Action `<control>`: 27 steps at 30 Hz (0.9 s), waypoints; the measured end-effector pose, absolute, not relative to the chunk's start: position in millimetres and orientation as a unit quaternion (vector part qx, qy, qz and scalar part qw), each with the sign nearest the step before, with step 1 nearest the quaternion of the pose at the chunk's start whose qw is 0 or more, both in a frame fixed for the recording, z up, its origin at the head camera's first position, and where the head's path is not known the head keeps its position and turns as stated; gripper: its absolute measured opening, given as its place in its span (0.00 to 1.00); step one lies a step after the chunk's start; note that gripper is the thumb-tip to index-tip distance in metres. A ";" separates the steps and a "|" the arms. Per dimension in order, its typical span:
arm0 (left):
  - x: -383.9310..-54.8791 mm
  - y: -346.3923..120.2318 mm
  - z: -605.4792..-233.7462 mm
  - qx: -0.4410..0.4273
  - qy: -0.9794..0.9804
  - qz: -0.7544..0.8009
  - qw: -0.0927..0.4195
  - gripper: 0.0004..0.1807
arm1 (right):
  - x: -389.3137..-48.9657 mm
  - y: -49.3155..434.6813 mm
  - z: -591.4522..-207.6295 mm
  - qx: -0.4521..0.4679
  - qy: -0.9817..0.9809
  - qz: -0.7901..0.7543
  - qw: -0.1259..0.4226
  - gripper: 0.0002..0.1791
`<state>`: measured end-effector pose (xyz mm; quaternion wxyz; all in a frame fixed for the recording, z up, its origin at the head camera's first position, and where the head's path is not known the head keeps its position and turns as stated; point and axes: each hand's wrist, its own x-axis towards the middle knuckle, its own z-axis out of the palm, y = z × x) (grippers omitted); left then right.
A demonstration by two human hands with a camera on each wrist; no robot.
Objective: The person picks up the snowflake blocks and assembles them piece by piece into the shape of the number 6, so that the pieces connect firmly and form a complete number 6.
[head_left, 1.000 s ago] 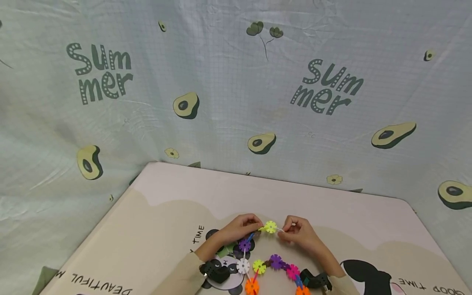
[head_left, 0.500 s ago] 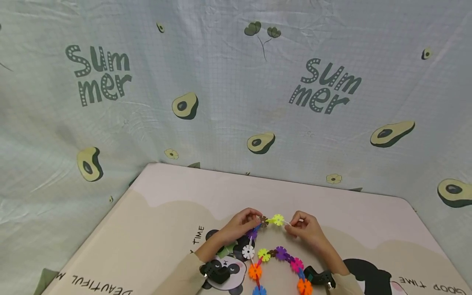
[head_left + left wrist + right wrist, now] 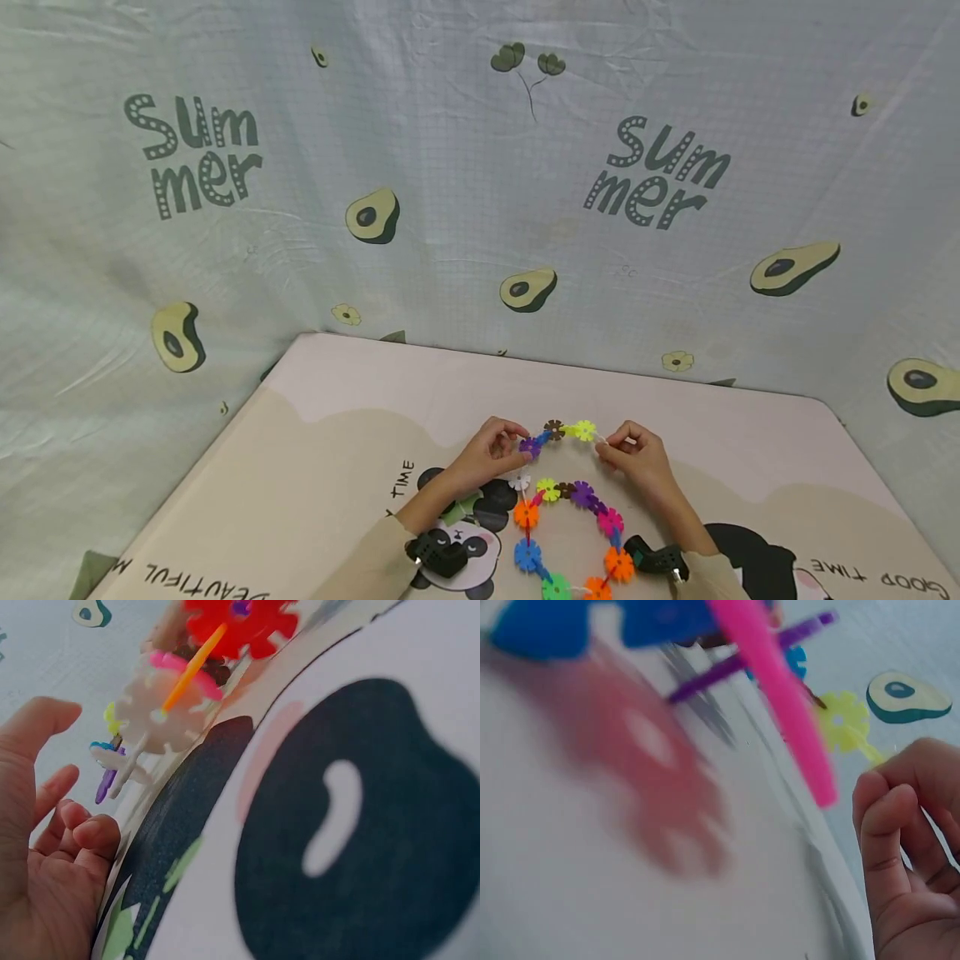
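Note:
A chain of interlocked plastic snowflake discs lies in front of me, its lower part curving into a ring. My right hand [image 3: 641, 458] pinches a thin white disc [image 3: 601, 437] at the chain's upper end, beside a yellow disc [image 3: 585, 430]; the right wrist view shows its thumb and finger together. My left hand [image 3: 486, 457] is beside a purple disc [image 3: 530, 447]. In the left wrist view its thumb and fingers stand apart, with the chain in front of them. A brown disc [image 3: 554, 430] sits between the hands. A white disc [image 3: 519, 481] is lower down.
The chain's ring includes a blue disc [image 3: 527, 554], a green disc [image 3: 557, 587] and an orange disc [image 3: 619, 565]. The table [image 3: 360, 467] has a printed panda cover. Behind it hangs an avocado-patterned curtain [image 3: 450, 250]. Both wrists wear black cameras.
The right hand has moved up and right, pulling the chain's end with it. More of the ring shows. The left hand has gone from beside the yellow discs to beside the purple one.

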<state>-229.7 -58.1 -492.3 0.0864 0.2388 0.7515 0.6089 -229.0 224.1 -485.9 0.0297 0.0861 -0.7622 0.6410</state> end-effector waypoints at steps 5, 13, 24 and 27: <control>-229.8 -58.0 -490.8 0.264 0.763 0.583 0.088 0.20 | -228.3 223.1 -482.2 0.017 -0.766 0.641 0.043 0.11; -222.3 -48.0 -489.2 0.294 0.804 0.513 0.068 0.32 | -228.1 224.7 -484.8 -0.022 -0.781 0.624 0.013 0.10; -220.9 -48.4 -493.1 0.293 0.814 0.499 0.052 0.32 | -230.2 226.2 -488.3 0.022 -0.796 0.605 0.002 0.15; -220.9 -49.0 -492.8 0.297 0.814 0.497 0.047 0.32 | -230.4 227.5 -488.0 0.016 -0.800 0.600 -0.008 0.15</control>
